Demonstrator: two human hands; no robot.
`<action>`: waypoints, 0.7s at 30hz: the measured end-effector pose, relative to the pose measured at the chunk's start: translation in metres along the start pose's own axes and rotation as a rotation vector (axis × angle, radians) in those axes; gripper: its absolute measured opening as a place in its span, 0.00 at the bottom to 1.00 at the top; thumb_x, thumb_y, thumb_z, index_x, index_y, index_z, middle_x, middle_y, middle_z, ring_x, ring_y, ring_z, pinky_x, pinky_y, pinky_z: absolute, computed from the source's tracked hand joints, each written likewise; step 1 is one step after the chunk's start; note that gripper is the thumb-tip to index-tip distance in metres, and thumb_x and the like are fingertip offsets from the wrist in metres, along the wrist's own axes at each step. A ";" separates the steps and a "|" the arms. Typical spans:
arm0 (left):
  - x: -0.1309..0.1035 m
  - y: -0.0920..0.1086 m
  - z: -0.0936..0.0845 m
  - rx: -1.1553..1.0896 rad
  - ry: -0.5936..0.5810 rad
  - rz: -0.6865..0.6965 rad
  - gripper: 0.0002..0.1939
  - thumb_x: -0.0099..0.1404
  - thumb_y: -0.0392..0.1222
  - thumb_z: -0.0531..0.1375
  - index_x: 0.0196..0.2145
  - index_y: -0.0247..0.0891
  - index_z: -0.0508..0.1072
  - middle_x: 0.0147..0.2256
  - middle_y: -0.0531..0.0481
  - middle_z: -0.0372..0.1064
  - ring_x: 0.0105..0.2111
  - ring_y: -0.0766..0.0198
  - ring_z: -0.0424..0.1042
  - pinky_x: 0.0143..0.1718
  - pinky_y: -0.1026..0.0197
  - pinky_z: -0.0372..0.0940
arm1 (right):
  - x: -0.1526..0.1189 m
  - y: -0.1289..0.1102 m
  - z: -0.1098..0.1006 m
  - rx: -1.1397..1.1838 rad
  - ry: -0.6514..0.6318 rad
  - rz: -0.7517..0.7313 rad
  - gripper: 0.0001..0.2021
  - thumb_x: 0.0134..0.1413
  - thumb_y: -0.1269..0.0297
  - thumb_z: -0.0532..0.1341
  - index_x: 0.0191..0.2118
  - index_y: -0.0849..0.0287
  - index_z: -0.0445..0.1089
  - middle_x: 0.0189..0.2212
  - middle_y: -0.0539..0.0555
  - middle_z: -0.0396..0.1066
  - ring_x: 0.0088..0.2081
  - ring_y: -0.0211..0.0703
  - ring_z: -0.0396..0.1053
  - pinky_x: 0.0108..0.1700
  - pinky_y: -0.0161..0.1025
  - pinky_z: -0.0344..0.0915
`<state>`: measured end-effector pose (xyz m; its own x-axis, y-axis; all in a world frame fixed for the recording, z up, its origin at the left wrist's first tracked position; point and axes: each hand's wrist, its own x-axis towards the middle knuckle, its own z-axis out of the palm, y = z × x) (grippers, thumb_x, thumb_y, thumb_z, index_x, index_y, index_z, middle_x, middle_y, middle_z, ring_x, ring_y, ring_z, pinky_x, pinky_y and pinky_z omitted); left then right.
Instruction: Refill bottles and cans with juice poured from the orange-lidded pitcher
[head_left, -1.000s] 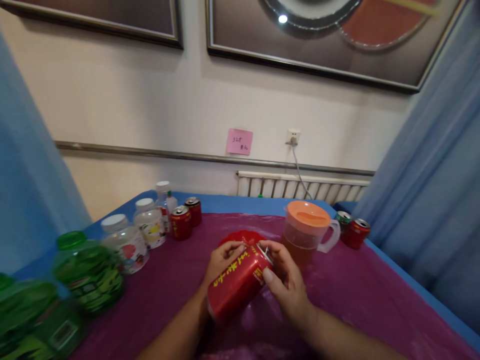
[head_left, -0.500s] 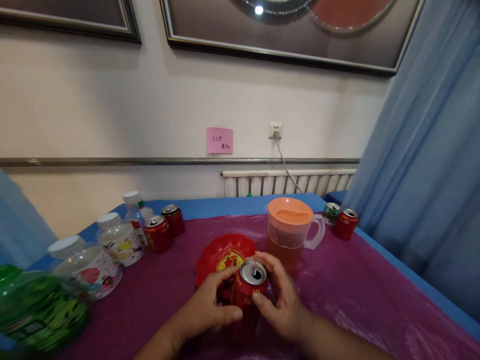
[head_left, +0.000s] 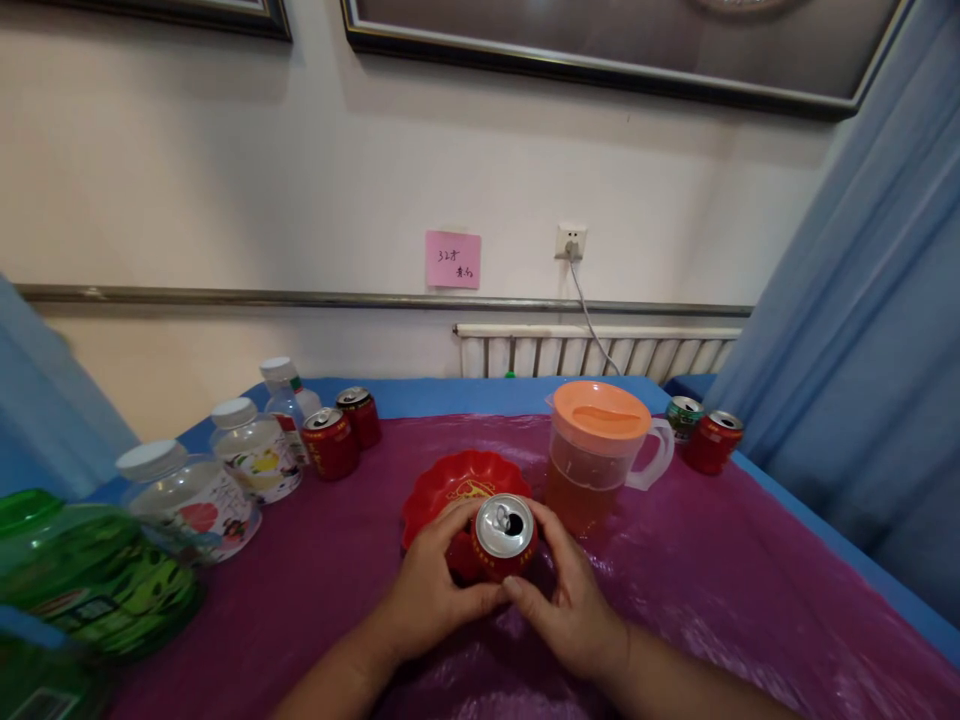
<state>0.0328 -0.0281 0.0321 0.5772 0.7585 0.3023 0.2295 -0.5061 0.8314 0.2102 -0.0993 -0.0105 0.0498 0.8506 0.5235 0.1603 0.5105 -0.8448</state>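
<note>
A red drink can (head_left: 504,562) stands before me, its silver top facing up with the mouth hole open and the pull tab attached. My left hand (head_left: 427,592) curves around its left side, and my right hand (head_left: 576,602) wraps its right side. Both thumbs meet at the front of the can, so its lower part is hidden. Just behind it lies a red scalloped plate (head_left: 421,497) with a yellow print, partly covered by the can and fingers. To the right rear is a clear jug (head_left: 589,478) of amber liquid with an orange lid.
Clear white-capped jars (head_left: 196,515), a green bottle (head_left: 97,590) and two red cans (head_left: 330,445) line the left side. At the far right are a red can (head_left: 712,443) and a green can (head_left: 683,418). Purple plastic sheeting (head_left: 720,580) covers the blue table; a blue curtain (head_left: 862,380) hangs at right.
My left thumb has come in to meet the right thumb on the can's front. The can's top now faces me more. The whole view has shifted slightly.
</note>
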 end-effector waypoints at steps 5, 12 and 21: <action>0.000 -0.006 0.003 0.061 0.059 0.042 0.35 0.51 0.50 0.73 0.56 0.42 0.74 0.56 0.40 0.74 0.54 0.46 0.74 0.59 0.45 0.66 | -0.001 0.002 -0.001 -0.028 -0.008 -0.019 0.31 0.61 0.57 0.65 0.67 0.48 0.57 0.62 0.57 0.66 0.63 0.54 0.64 0.65 0.52 0.61; 0.001 -0.009 0.001 0.102 0.136 0.012 0.34 0.53 0.54 0.72 0.55 0.40 0.74 0.53 0.41 0.76 0.52 0.46 0.75 0.58 0.45 0.67 | -0.004 0.004 0.002 -0.051 0.059 0.022 0.28 0.65 0.59 0.62 0.67 0.50 0.56 0.63 0.58 0.65 0.64 0.53 0.63 0.65 0.52 0.61; 0.012 -0.019 -0.002 0.146 0.391 -0.092 0.35 0.52 0.56 0.71 0.54 0.38 0.73 0.50 0.42 0.77 0.50 0.47 0.76 0.55 0.45 0.69 | -0.006 -0.010 -0.004 0.031 0.210 -0.070 0.19 0.70 0.62 0.55 0.64 0.48 0.62 0.62 0.59 0.63 0.61 0.53 0.65 0.59 0.52 0.67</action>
<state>0.0333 -0.0086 0.0209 0.2154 0.8875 0.4074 0.3907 -0.4607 0.7970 0.2121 -0.1105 -0.0045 0.2441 0.7697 0.5899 0.1404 0.5738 -0.8069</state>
